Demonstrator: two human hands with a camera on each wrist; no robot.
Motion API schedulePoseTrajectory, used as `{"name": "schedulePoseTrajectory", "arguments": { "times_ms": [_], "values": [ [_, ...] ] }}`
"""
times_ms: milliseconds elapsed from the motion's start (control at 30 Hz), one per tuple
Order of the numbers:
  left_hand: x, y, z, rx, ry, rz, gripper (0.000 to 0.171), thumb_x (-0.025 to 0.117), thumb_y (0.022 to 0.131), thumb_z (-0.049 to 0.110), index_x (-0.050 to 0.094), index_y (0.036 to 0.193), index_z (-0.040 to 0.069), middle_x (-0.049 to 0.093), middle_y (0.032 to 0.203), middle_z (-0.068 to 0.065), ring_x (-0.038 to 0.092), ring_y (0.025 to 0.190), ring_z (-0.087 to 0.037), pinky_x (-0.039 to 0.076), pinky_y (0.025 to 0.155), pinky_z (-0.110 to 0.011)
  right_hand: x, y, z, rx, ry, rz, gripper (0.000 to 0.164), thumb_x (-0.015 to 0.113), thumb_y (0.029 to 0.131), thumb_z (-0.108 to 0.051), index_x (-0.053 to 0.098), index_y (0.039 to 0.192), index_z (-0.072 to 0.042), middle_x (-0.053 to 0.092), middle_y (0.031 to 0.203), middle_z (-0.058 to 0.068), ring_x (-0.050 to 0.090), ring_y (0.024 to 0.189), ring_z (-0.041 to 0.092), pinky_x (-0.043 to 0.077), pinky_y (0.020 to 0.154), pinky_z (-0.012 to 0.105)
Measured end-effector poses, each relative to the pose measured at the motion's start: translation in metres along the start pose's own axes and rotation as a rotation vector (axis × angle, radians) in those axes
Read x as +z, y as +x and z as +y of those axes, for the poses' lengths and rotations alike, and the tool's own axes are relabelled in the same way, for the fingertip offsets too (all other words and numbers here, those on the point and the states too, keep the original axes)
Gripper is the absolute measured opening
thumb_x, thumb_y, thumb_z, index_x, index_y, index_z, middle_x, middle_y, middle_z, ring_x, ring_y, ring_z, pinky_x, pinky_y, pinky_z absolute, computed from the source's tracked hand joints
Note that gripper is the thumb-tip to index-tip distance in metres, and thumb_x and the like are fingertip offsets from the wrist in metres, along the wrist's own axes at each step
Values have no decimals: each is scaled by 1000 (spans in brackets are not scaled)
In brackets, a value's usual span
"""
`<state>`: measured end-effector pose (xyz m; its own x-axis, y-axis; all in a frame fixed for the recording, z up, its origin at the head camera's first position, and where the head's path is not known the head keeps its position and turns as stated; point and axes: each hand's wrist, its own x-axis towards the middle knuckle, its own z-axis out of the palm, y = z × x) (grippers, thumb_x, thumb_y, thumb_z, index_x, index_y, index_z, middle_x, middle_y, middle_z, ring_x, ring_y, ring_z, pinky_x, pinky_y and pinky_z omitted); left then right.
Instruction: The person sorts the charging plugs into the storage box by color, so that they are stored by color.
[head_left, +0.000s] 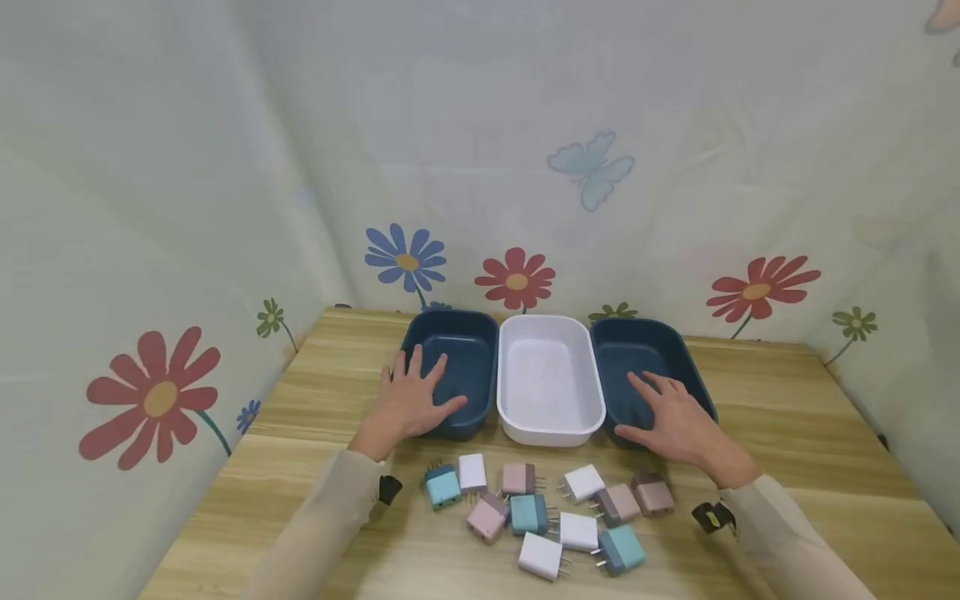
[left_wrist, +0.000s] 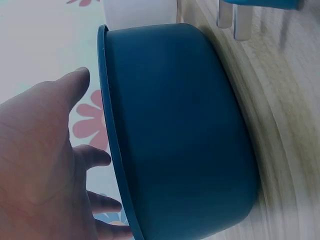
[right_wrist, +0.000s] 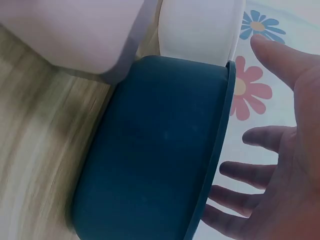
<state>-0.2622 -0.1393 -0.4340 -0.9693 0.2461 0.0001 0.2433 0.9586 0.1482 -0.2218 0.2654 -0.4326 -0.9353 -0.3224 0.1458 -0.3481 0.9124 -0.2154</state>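
My left hand (head_left: 408, 402) is spread above the left dark blue tray (head_left: 472, 354), fingers apart and holding nothing. In the left wrist view its fingers lie beside the tray's rim (left_wrist: 112, 120); whether they touch it I cannot tell. Over the right dark blue tray (head_left: 633, 346) hovers my right hand (head_left: 675, 423), its fingers also spread and holding nothing. Between the two stands a white tray (head_left: 547, 383). Nearer to me lie several two-prong charger plugs: white (head_left: 541, 556), pink and grey (head_left: 519, 478), teal and grey (head_left: 621, 550).
The trays stand side by side at the back of a wooden table (head_left: 315, 375). Right behind them hangs a light cloth (head_left: 480, 167) printed with flowers and a butterfly. A black device is on each wrist, the left one (head_left: 388, 490) above the wood.
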Motion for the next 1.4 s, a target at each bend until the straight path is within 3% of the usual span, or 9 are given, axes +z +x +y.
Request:
{"name": "schedulePoseTrajectory", "arguments": {
  "times_ms": [167,500,700,867,1100,1400],
  "values": [
    [-1,-2,-2,19,-19,-8,88,42,85,72,23,152,18,9,154,-25,9,137,-49,12,105,-64,1,-2,-1,-11,12,-13,88,68,79,-55,38,144,-3,37,141,25,33,127,46,35,95,62],
    [11,-8,-27,56,-72,-12,100,44,80,77,23,151,9,7,153,-26,12,137,-48,17,107,-60,3,-11,-7,-221,103,62,64,80,75,-32,58,128,-3,55,119,12,54,107,28,50,84,45],
    [15,-14,-34,23,-123,-8,109,44,77,80,21,150,2,5,153,-28,14,137,-47,20,106,-59,11,-13,-7,-364,188,78,49,82,74,-21,65,116,-5,58,100,-1,57,86,11,51,71,30],
    [15,-17,-38,-20,-177,-46,116,46,75,81,12,149,-3,2,152,-29,17,136,-46,22,106,-57,14,-16,-12,-473,256,42,41,80,76,-15,66,113,-3,58,92,-5,56,77,11,48,64,24],
    [16,-20,-39,-55,-214,-58,121,49,75,79,6,148,-7,-1,153,-29,26,133,-46,31,103,-54,16,-20,-22,-458,286,-113,41,75,82,-19,64,117,-2,62,99,1,58,81,13,50,69,27],
    [17,-21,-36,-80,-224,-49,125,51,74,79,1,147,-10,0,153,-29,29,133,-45,33,103,-52,28,-21,-27,-427,239,-223,40,74,83,-28,65,117,-8,61,109,0,58,96,12,50,81,32]
  ]
}}
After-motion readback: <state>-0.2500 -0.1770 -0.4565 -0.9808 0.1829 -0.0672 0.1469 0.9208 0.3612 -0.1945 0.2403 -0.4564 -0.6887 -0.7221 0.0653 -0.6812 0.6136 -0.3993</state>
